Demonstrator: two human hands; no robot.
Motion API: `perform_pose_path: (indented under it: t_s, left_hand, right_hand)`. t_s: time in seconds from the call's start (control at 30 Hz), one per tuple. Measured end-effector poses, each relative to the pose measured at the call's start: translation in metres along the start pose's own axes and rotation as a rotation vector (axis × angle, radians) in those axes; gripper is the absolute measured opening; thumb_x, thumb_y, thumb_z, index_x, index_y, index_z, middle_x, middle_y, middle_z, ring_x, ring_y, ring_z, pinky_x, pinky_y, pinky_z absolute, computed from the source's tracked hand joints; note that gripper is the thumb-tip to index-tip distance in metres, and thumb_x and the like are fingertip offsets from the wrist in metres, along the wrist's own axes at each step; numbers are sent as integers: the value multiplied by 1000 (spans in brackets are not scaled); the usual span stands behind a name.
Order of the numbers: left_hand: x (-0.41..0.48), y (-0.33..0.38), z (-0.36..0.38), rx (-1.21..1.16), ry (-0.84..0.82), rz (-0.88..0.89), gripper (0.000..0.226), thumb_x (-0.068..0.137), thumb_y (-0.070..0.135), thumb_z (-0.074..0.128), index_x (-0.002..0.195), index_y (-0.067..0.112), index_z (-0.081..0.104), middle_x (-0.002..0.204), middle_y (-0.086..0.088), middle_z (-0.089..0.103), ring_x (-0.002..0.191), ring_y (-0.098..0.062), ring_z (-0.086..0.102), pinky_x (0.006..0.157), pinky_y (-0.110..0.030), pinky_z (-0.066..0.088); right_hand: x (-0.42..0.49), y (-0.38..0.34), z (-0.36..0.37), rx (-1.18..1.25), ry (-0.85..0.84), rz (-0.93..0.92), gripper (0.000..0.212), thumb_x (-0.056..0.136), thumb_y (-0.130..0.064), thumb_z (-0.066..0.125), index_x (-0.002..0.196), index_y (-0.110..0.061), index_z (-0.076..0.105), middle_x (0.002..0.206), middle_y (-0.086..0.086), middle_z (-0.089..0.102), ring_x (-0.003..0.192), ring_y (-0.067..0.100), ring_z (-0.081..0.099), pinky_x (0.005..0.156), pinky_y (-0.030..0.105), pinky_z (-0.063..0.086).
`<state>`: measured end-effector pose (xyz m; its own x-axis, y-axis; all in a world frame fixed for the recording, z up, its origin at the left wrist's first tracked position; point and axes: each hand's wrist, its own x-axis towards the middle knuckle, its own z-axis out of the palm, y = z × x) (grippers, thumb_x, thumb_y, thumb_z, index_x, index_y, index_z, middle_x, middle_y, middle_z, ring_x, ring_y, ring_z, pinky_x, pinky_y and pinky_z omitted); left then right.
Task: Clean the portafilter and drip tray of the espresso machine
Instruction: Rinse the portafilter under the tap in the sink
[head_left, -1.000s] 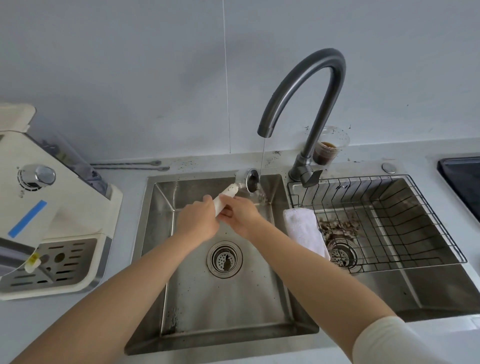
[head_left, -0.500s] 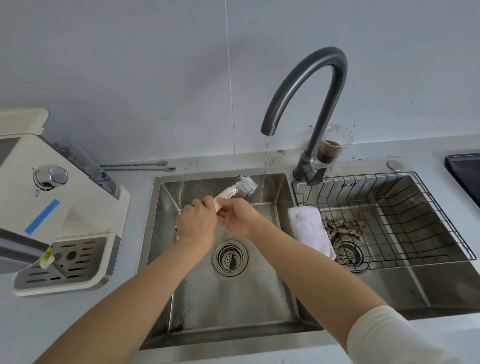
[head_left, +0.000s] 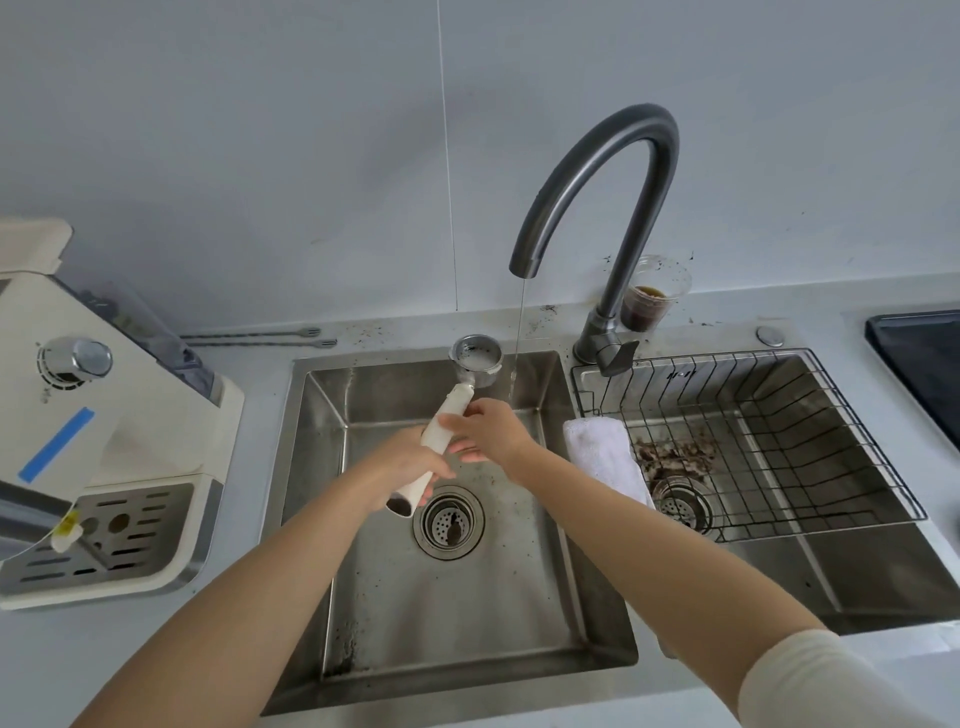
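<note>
Stainless steel sink (head_left: 457, 618) lies nearest, both forearms reaching over it. The left hand (head_left: 400, 462) is wrapped round the lower end of the portafilter (head_left: 451, 421) handle; the right hand (head_left: 491, 431) pinches the handle higher up. Its metal basket, mouth upward, sits just left of a thin stream from the faucet (head_left: 597, 171). A white towel (head_left: 605, 457) drapes the divider beside a wire basket (head_left: 769, 436). The drip tray (head_left: 104, 535) stays on the espresso machine (head_left: 93, 415) on the tabletop (head_left: 83, 660). No readable writing shows. A plastic cup (head_left: 652, 299) holds dark liquid.
</note>
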<state>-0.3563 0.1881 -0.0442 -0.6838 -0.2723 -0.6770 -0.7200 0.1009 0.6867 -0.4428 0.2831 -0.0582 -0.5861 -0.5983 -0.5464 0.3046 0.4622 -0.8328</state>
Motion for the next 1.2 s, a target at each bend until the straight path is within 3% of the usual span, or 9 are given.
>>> perform_pose_path:
  t_s: [0.13, 0.23, 0.33, 0.4, 0.47, 0.57, 0.7, 1.0, 1.2]
  left_hand:
    - [9, -1, 2, -11, -111, 26, 49, 79, -2, 64, 120, 20, 47, 62, -6, 50, 42, -12, 49, 42, -22, 44]
    - [15, -2, 6, 80, -126, 80, 52, 78, 0, 66, 119, 23, 45, 61, -6, 50, 37, -9, 46, 45, -23, 43]
    - [18, -2, 10, 112, -121, 104, 47, 77, -2, 64, 113, 21, 45, 60, -6, 49, 34, -9, 44, 44, -22, 42]
    - [20, -4, 13, 112, -130, 104, 44, 77, -4, 63, 111, 19, 45, 61, -6, 48, 33, -9, 43, 43, -22, 42]
    - [22, -5, 15, 102, -139, 102, 41, 77, -5, 61, 107, 20, 47, 61, -6, 47, 33, -9, 43, 41, -20, 42]
    - [22, -7, 19, 85, -142, 110, 34, 78, -7, 60, 88, 24, 48, 60, -5, 46, 37, -11, 43, 41, -20, 41]
    - [23, -12, 20, 42, -169, 114, 29, 75, -7, 60, 83, 18, 47, 53, -5, 46, 36, -13, 42, 43, -21, 41]
    - [24, -14, 21, -22, -244, 94, 29, 78, -12, 55, 74, 15, 43, 42, 2, 45, 31, -10, 40, 39, -17, 38]
    - [26, -13, 20, 8, -204, 139, 33, 77, -11, 56, 76, 20, 45, 58, -5, 43, 35, -11, 41, 39, -19, 39]
  right_hand:
    - [-8, 3, -22, -157, -9, -26, 12, 89, -22, 59, 91, -11, 54, 96, 9, 65, 78, 14, 60, 76, 26, 52]
    - [-15, 0, -47, -405, -26, -63, 14, 89, -26, 58, 90, -12, 58, 81, -3, 61, 83, 15, 59, 79, 28, 52]
    - [-21, -7, -69, -557, 115, -118, 15, 86, -25, 60, 74, -19, 51, 76, -1, 57, 70, 12, 52, 62, 20, 45]
    - [-24, -10, -80, -565, 243, -161, 16, 85, -19, 60, 81, -17, 44, 77, -2, 51, 65, 11, 45, 56, 18, 36]
    - [-26, -15, -87, -564, 315, -217, 20, 83, -15, 59, 92, -14, 41, 82, 0, 50, 70, 15, 47, 61, 23, 39]
    - [-29, -24, -89, -703, 246, -279, 41, 83, -14, 58, 121, -13, 42, 107, 6, 50, 96, 23, 54, 83, 32, 45]
    - [-26, -26, -85, -1022, 161, -244, 56, 84, -22, 55, 137, -21, 38, 141, 4, 35, 125, 22, 40, 97, 37, 42]
    - [-19, -33, -75, -1347, 223, -203, 49, 89, -30, 47, 135, -18, 39, 135, 9, 38, 128, 26, 32, 92, 37, 42]
    - [-20, -40, -76, -1289, 82, -197, 47, 89, -24, 47, 135, -34, 42, 135, 13, 32, 128, 30, 30, 97, 39, 40]
